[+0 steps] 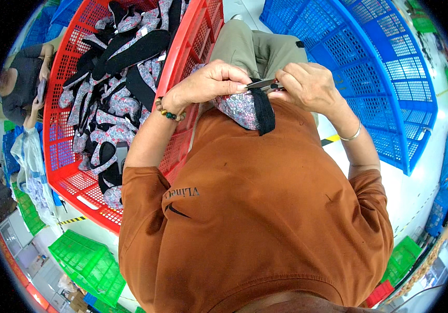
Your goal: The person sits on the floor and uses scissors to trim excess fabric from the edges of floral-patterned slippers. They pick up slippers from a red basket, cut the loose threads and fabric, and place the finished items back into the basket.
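My left hand (211,82) pinches the upper edge of a floral cloth slipper (238,110) with a black band, held over my lap. My right hand (308,86) is closed around a pair of small snips (260,84). Their metal blades lie against the top of the black band, close to my left fingertips. Whether a thread sits between the blades is too small to tell. The slipper's far side is hidden by my left hand.
On my left stands a red plastic basket (86,201) piled with similar slippers (122,107). A blue basket (349,62) stands on my right. Green crates (86,266) sit on the floor lower left. Beyond the red basket another person (23,81) sits.
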`<act>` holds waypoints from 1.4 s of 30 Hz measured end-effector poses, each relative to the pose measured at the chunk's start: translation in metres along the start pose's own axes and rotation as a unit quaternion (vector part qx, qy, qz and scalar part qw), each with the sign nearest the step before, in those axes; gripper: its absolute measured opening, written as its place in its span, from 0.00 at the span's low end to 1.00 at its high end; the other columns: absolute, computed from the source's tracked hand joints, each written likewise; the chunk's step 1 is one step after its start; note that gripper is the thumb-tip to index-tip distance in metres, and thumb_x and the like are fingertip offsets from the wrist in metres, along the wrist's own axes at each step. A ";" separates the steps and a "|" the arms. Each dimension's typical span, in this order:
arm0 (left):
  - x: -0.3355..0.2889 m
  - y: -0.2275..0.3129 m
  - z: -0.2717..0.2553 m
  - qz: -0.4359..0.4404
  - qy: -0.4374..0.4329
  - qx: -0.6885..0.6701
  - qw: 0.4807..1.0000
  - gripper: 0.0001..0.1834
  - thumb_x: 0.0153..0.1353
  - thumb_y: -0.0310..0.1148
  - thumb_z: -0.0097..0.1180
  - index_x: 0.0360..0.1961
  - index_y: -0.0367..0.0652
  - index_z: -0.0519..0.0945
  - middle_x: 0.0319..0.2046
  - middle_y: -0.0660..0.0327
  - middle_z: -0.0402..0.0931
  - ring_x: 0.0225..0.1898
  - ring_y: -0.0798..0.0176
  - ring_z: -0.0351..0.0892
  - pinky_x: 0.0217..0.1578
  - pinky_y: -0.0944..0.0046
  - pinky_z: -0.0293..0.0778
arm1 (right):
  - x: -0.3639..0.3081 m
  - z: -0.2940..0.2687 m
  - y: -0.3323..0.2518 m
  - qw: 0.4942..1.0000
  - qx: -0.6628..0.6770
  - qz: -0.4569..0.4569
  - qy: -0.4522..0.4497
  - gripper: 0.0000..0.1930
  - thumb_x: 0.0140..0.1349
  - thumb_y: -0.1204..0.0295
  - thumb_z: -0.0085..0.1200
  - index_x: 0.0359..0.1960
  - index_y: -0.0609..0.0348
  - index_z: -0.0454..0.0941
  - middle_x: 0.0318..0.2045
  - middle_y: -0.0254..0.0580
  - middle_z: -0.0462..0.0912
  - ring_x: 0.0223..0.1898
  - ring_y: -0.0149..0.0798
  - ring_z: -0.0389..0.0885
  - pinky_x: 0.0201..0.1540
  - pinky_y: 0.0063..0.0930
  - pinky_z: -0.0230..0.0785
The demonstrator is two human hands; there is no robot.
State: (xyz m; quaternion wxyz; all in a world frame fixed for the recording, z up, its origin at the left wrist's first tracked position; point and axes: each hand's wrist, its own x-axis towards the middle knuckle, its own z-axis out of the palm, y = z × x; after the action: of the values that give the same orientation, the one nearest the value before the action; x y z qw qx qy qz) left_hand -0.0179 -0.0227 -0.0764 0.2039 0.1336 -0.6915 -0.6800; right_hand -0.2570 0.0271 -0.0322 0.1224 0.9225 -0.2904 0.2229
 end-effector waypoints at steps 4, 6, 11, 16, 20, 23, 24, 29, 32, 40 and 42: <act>0.000 0.000 -0.002 0.001 -0.003 0.007 1.000 0.12 0.58 0.32 0.53 0.38 0.32 0.78 0.28 0.64 0.75 0.28 0.75 0.69 0.27 0.74 0.65 | -0.001 0.002 0.001 1.000 0.006 -0.004 -0.002 0.16 0.47 0.56 0.56 0.25 0.53 0.68 0.20 0.33 0.66 0.21 0.31 0.73 0.22 0.22 0.66; 0.000 -0.001 -0.001 0.004 -0.002 0.012 1.000 0.13 0.58 0.32 0.53 0.38 0.32 0.78 0.28 0.64 0.75 0.28 0.75 0.69 0.27 0.74 0.65 | -0.002 0.003 0.001 1.000 0.007 -0.003 -0.001 0.16 0.47 0.56 0.56 0.24 0.53 0.68 0.19 0.33 0.65 0.21 0.31 0.73 0.22 0.22 0.66; 0.000 0.000 0.000 0.010 0.000 0.015 1.000 0.12 0.58 0.32 0.53 0.38 0.32 0.78 0.28 0.64 0.76 0.28 0.75 0.69 0.27 0.74 0.65 | -0.003 0.005 0.001 1.000 0.008 -0.006 0.002 0.16 0.48 0.56 0.56 0.23 0.53 0.67 0.18 0.32 0.65 0.20 0.31 0.72 0.21 0.22 0.66; 0.000 0.002 -0.001 -0.015 -0.006 0.017 1.000 0.12 0.58 0.32 0.53 0.37 0.32 0.78 0.28 0.63 0.76 0.29 0.74 0.70 0.28 0.73 0.66 | -0.006 0.010 0.003 1.000 0.010 -0.013 0.005 0.16 0.49 0.55 0.55 0.22 0.52 0.67 0.18 0.32 0.65 0.19 0.31 0.72 0.20 0.22 0.65; 0.001 0.003 0.001 0.004 -0.009 0.025 1.000 0.12 0.58 0.32 0.53 0.37 0.32 0.77 0.29 0.63 0.76 0.29 0.74 0.70 0.29 0.73 0.66 | -0.008 0.012 0.003 1.000 0.017 -0.014 0.012 0.16 0.49 0.55 0.55 0.21 0.52 0.67 0.17 0.32 0.64 0.19 0.31 0.72 0.20 0.23 0.65; 0.000 0.002 0.000 -0.008 -0.007 0.019 1.000 0.12 0.58 0.32 0.53 0.37 0.31 0.77 0.30 0.63 0.76 0.29 0.73 0.70 0.29 0.73 0.66 | -0.009 0.014 0.003 1.000 0.017 -0.020 0.001 0.16 0.49 0.55 0.55 0.22 0.52 0.67 0.17 0.32 0.64 0.18 0.32 0.72 0.19 0.23 0.65; 0.000 0.003 0.000 -0.012 -0.008 0.014 1.000 0.12 0.58 0.32 0.53 0.37 0.31 0.77 0.30 0.63 0.76 0.29 0.73 0.70 0.29 0.73 0.66 | -0.009 0.014 0.003 0.999 0.029 -0.021 0.002 0.16 0.49 0.55 0.54 0.22 0.52 0.67 0.17 0.32 0.64 0.18 0.32 0.72 0.19 0.23 0.64; 0.000 0.000 0.000 -0.005 0.015 0.026 1.000 0.12 0.57 0.30 0.53 0.37 0.31 0.77 0.29 0.64 0.75 0.29 0.74 0.69 0.29 0.73 0.66 | -0.015 0.002 -0.010 0.996 0.073 -0.053 0.020 0.15 0.49 0.55 0.54 0.25 0.52 0.69 0.17 0.33 0.64 0.18 0.33 0.72 0.18 0.24 0.63; -0.002 0.004 -0.001 -0.012 0.017 0.031 0.999 0.10 0.56 0.29 0.54 0.36 0.31 0.77 0.28 0.64 0.75 0.29 0.74 0.70 0.31 0.73 0.67 | -0.020 -0.004 -0.010 0.988 0.151 -0.028 0.003 0.17 0.48 0.53 0.53 0.26 0.53 0.70 0.17 0.34 0.66 0.19 0.35 0.72 0.18 0.26 0.63; 0.002 0.018 0.005 0.015 0.005 0.077 0.997 0.10 0.51 0.27 0.59 0.35 0.33 0.78 0.27 0.63 0.75 0.30 0.72 0.71 0.34 0.70 0.67 | -0.025 0.016 -0.007 0.864 0.197 0.460 -0.061 0.18 0.62 0.59 0.41 0.30 0.62 0.74 0.21 0.51 0.74 0.24 0.49 0.75 0.26 0.34 0.64; 0.002 0.019 0.007 0.019 0.014 0.078 0.997 0.09 0.52 0.28 0.59 0.33 0.34 0.78 0.26 0.66 0.74 0.29 0.74 0.70 0.32 0.72 0.67 | -0.020 0.014 -0.008 0.871 0.249 0.422 -0.045 0.20 0.62 0.57 0.41 0.30 0.64 0.74 0.21 0.52 0.74 0.24 0.47 0.74 0.27 0.34 0.64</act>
State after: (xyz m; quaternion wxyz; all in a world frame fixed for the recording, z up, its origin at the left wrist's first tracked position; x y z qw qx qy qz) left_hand -0.0213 -0.0168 -0.0569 0.2149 0.1457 -0.7422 -0.6178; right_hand -0.2622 0.0382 -0.0550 -0.2302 0.7212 -0.5921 0.2762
